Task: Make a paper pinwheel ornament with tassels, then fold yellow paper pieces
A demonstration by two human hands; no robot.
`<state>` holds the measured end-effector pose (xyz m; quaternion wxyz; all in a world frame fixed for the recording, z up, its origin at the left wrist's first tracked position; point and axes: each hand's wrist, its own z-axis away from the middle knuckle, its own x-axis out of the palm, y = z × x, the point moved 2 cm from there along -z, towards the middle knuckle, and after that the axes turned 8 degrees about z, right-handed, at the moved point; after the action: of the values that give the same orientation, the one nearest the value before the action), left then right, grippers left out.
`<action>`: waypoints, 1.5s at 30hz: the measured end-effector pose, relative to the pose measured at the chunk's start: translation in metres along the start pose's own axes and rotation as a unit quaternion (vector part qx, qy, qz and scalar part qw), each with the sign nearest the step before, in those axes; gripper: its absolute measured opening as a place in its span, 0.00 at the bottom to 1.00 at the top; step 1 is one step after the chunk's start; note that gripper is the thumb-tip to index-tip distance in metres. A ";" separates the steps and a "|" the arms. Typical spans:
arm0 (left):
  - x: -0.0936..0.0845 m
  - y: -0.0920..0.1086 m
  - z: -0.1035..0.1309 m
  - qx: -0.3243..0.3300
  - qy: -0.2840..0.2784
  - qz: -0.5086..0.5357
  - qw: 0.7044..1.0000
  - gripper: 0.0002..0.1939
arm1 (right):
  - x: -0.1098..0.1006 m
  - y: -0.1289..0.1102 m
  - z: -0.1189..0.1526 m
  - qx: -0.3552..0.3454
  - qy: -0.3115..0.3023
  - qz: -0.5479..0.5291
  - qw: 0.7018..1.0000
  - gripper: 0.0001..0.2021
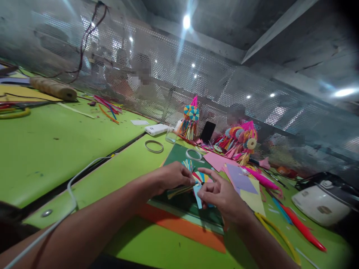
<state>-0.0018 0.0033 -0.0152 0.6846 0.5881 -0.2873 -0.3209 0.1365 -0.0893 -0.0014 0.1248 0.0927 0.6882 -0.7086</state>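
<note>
Over a dark green sheet [171, 157], my left hand [174, 176] is closed in a pinch, its fingertips at the edge of a striped, multicoloured paper piece [202, 177]. My right hand [220, 191] is just to the right, index finger stretched over that piece, the other fingers curled. Its thumb presses against a light blue paper strip [197, 198]. Fringed paper strips [188, 164] show beyond my left hand, and more thin strips [179, 192] lie beneath it. Exactly what each fingertip grips is partly hidden.
Tape rings [154, 146] and a white power bank [156, 129] lie behind. Finished tasselled paper ornaments [192, 114] stand near the mesh partition [168, 82]. To the right are purple paper [242, 179], yellow-handled scissors [273, 233], a red pointed tool [305, 229] and a white appliance [325, 201].
</note>
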 end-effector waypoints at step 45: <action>0.003 -0.001 -0.001 0.033 0.000 -0.216 0.976 0.12 | 0.001 0.006 -0.001 0.035 0.031 0.019 0.999 0.27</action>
<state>0.0012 0.0014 -0.0159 0.5794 0.6586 -0.1639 -0.4513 0.1369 -0.0883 -0.0073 0.1136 0.1314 0.6645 -0.7268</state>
